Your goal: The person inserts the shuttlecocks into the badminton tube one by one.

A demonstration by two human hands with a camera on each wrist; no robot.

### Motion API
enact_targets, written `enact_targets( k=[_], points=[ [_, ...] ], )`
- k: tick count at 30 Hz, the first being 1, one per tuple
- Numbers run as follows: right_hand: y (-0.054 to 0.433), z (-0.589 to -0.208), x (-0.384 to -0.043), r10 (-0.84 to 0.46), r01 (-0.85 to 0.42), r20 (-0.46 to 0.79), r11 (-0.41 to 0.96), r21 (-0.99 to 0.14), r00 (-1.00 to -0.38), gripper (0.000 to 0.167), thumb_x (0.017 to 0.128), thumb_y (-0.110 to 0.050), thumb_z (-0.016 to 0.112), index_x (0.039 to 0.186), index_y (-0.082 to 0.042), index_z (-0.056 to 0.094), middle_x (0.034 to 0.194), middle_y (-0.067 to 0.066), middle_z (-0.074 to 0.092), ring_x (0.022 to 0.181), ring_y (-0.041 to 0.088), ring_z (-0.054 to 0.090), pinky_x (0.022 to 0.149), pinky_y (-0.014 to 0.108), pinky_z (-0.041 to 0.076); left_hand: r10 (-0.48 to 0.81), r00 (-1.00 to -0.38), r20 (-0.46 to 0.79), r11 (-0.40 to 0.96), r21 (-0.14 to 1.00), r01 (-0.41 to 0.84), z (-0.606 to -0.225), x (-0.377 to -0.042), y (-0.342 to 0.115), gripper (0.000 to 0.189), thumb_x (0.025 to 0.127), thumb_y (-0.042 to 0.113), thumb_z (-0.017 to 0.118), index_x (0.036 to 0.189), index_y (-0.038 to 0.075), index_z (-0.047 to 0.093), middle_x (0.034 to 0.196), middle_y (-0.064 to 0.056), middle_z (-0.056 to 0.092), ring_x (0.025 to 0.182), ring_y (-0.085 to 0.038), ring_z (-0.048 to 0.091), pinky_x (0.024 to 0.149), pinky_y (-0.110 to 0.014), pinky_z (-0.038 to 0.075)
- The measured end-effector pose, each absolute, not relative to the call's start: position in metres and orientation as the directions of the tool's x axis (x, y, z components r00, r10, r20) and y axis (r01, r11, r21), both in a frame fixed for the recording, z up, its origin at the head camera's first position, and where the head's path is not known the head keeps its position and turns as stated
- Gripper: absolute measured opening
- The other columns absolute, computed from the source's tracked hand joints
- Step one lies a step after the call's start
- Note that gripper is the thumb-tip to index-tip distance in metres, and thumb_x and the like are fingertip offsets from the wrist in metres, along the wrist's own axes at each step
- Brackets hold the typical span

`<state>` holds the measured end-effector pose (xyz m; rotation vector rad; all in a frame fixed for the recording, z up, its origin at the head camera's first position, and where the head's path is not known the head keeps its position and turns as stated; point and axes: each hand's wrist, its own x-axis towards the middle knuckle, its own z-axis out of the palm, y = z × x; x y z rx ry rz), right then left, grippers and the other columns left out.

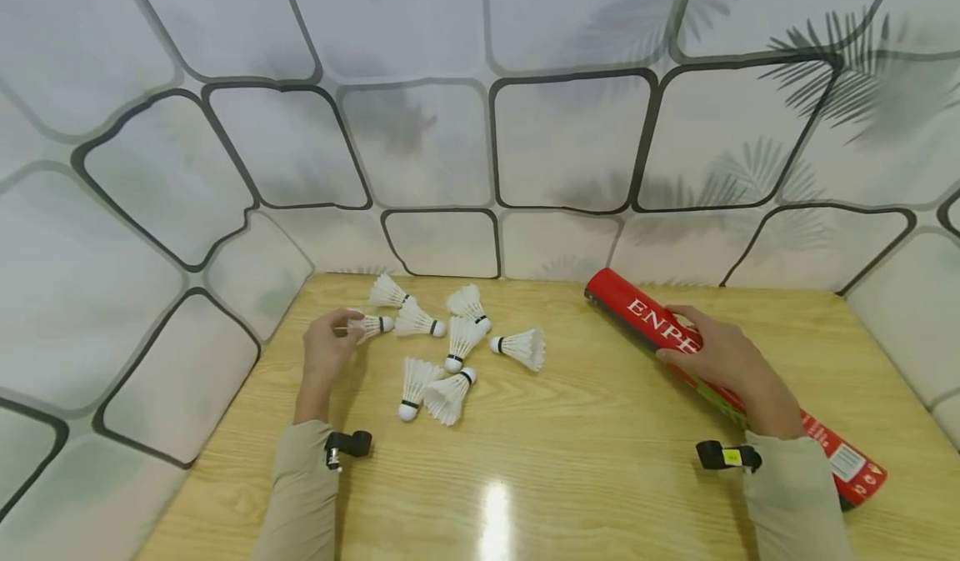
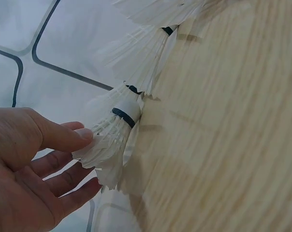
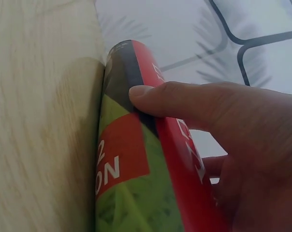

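My left hand (image 1: 330, 344) is at the left end of a loose group of white feather shuttlecocks. Its thumb and fingers pinch the open feather end of one shuttlecock (image 2: 109, 137), whose cork and dark band point away from the hand. Just right of it lies another shuttlecock (image 1: 418, 321). On the right, my right hand (image 1: 723, 353) grips a long red shuttlecock tube (image 1: 633, 303) around its middle. The thumb (image 3: 151, 99) lies across the tube's dark and red side, while the other fingers are mostly hidden behind it. The tube lies slantwise on the table.
Several more shuttlecocks lie on the wooden table (image 1: 585, 461), among them a pair (image 1: 448, 396) nearer the front and a single one (image 1: 521, 348) to the right. A patterned wall covering (image 1: 562, 152) stands behind and at both sides of the table.
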<state>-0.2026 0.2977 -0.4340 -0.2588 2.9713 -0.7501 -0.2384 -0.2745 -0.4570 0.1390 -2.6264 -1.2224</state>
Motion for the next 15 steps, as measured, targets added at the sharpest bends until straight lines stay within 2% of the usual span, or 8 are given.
enact_targets(
  k=[5,10,12,15],
  points=[
    [0.301,-0.427,-0.202,-0.197,-0.173,-0.002,0.866,-0.469,-0.98,0.08,0.088,-0.043,0.08,0.15,-0.009,0.042,0.125,0.033,0.06,0.098,0.043,0.06,0.074,0.055,0.051,-0.207,-0.961,0.182,0.64,0.768,0.007,-0.453,-0.238,-0.278,0.021,0.095,0.002,0.069,0.115,-0.002,0.073,0.121,-0.027,0.069,0.105,-0.045,0.068,0.086,-0.05,0.059],
    [0.298,-0.42,-0.201,-0.205,-0.197,0.035,0.859,-0.472,-0.978,0.08,0.087,-0.041,0.081,0.151,-0.011,0.042,0.126,0.032,0.061,0.102,0.044,0.06,0.077,0.06,0.051,-0.23,-0.951,0.204,0.645,0.764,0.008,-0.446,-0.236,-0.282,0.021,0.095,0.003,0.069,0.116,0.0,0.074,0.121,-0.024,0.069,0.104,-0.043,0.069,0.085,-0.049,0.059],
    [0.296,-0.417,-0.2,-0.214,-0.217,0.062,0.853,-0.475,-0.975,0.08,0.087,-0.04,0.082,0.151,-0.012,0.042,0.127,0.031,0.061,0.104,0.044,0.061,0.079,0.062,0.051,-0.238,-0.946,0.219,0.646,0.763,0.014,-0.441,-0.234,-0.283,0.022,0.095,0.003,0.069,0.116,-0.001,0.074,0.123,-0.023,0.069,0.104,-0.042,0.069,0.085,-0.044,0.058],
    [0.293,-0.412,-0.197,-0.225,-0.244,0.096,0.845,-0.476,-0.97,0.08,0.087,-0.038,0.083,0.152,-0.015,0.042,0.128,0.029,0.061,0.107,0.043,0.06,0.081,0.064,0.05,-0.24,-0.936,0.257,0.637,0.769,0.048,-0.43,-0.23,-0.283,0.021,0.095,0.003,0.069,0.116,-0.002,0.074,0.123,-0.023,0.069,0.104,-0.04,0.069,0.08,-0.031,0.056]
  ],
)
